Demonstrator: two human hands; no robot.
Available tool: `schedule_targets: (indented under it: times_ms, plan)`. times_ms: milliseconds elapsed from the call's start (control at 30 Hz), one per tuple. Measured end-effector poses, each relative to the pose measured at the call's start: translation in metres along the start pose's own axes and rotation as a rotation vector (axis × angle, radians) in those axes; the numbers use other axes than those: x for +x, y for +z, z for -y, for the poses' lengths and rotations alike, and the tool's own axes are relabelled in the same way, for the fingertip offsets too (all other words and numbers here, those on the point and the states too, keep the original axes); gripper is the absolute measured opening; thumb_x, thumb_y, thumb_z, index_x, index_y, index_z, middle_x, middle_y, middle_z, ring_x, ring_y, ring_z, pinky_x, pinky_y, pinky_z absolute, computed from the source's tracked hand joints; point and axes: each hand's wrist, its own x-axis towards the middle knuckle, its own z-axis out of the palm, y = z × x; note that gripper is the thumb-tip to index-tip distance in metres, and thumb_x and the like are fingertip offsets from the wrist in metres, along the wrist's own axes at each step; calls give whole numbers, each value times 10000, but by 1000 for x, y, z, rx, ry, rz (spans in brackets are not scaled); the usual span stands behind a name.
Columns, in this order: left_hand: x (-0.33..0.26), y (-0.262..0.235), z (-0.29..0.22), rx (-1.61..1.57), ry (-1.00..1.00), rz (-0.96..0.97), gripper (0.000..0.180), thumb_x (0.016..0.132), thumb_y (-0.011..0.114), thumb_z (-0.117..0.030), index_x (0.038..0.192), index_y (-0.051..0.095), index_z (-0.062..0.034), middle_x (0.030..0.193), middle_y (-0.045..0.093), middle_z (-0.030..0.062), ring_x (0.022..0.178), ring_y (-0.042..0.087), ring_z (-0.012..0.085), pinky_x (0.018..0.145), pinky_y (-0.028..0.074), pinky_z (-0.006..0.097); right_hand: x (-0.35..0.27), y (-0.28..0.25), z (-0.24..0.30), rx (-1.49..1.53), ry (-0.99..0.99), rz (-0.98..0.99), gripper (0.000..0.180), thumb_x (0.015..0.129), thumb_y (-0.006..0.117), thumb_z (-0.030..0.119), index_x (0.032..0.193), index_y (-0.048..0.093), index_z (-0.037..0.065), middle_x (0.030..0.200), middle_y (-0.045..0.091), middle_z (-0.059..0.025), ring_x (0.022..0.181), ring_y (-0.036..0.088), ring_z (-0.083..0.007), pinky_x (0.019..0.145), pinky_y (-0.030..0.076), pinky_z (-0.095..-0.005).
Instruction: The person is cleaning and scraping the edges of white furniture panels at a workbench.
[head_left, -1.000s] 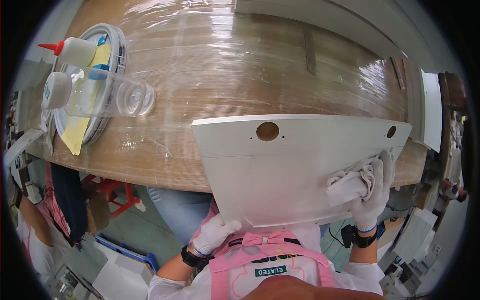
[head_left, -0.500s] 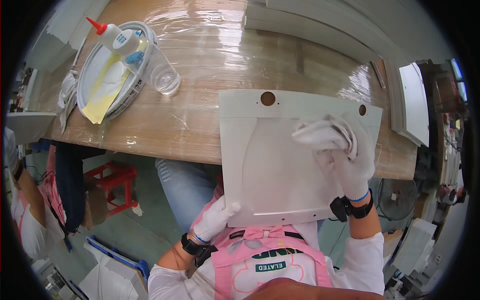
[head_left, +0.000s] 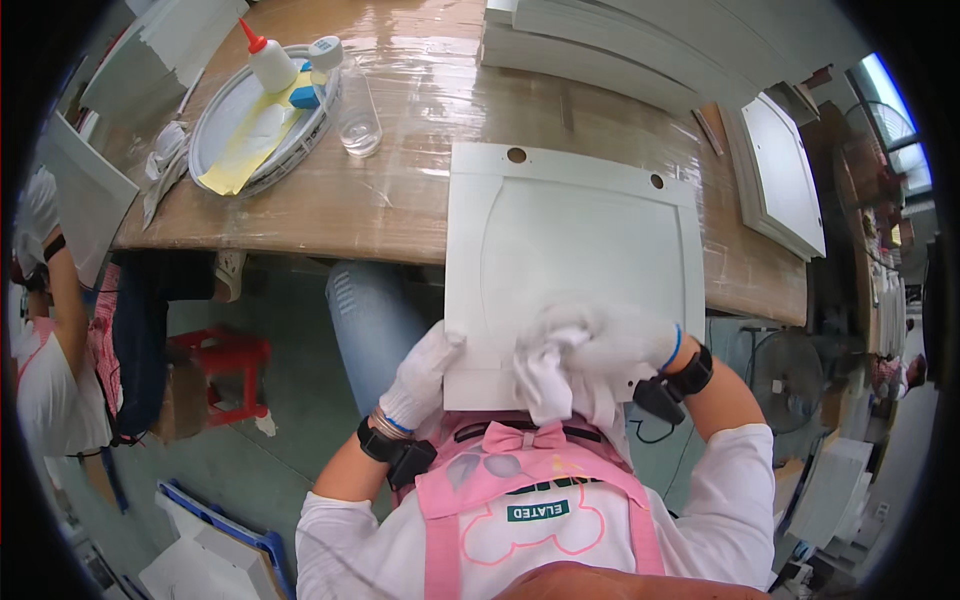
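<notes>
A white cabinet-door panel [head_left: 590, 235] with a raised frame and two round holes along its far edge lies partly on the table, its near end jutting out over my lap. My left hand [head_left: 420, 378], in a white glove, grips the panel's left edge near the corner, fingers partly hidden. A crumpled white cloth [head_left: 545, 372] is bunched under my gloved right hand [head_left: 630, 338], pressed on the near part of the panel. Motion blurs the right fingers, but they are closed on the cloth.
Film-wrapped table [head_left: 400, 220]. At far left, a round bucket lid [head_left: 215, 125] holds a red-tipped glue bottle [head_left: 270, 68]; a clear bottle [head_left: 358, 125] stands beside it. White panels are stacked at the back [head_left: 600, 60] and right [head_left: 775, 170]. A co-worker's arm [head_left: 68, 290] shows at left.
My right hand has swept the cloth from the panel's far right down to its near edge. My left hand still grips the left edge. The head view has shifted somewhat.
</notes>
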Motion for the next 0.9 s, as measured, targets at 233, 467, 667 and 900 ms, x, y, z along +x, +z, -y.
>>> schedule_targets:
  times_ms: [233, 467, 667, 900]
  plan:
    - [-30, -2, 7, -682, -275, 266, 665, 1070, 336, -477, 1488, 289, 38, 1423, 474, 278, 1252, 559, 424, 1009, 529, 522, 11, -125, -58, -466, 246, -978, 414, 941, 535, 163, 1346, 575, 89, 1011, 710, -101, 889, 709, -295, 806, 575, -396]
    - [-27, 16, -2, -746, -158, 110, 821, 1019, 304, -628, 1503, 262, 34, 1450, 437, 300, 1276, 516, 488, 973, 521, 618, 68, 22, -22, -968, -246, -471, 377, 843, 655, 223, 1213, 635, 153, 1277, 583, -113, 1173, 550, -367, 1010, 457, -477]
    - [-28, 13, 4, -860, -133, 70, 887, 992, 322, -675, 1503, 245, 46, 1492, 378, 302, 1291, 473, 538, 988, 467, 691, -49, 0, 16, -88, 237, 332, 341, 842, 641, 86, 1178, 695, 115, 1014, 714, -51, 969, 667, -203, 780, 535, -321]
    - [-20, 19, -1, -855, -112, 121, 861, 1000, 303, -665, 1494, 250, 39, 1463, 405, 292, 1291, 473, 522, 975, 494, 667, -18, -26, -1, 15, 351, -595, 344, 894, 602, 163, 1219, 673, 73, 903, 713, -51, 740, 653, -135, 659, 531, -279]
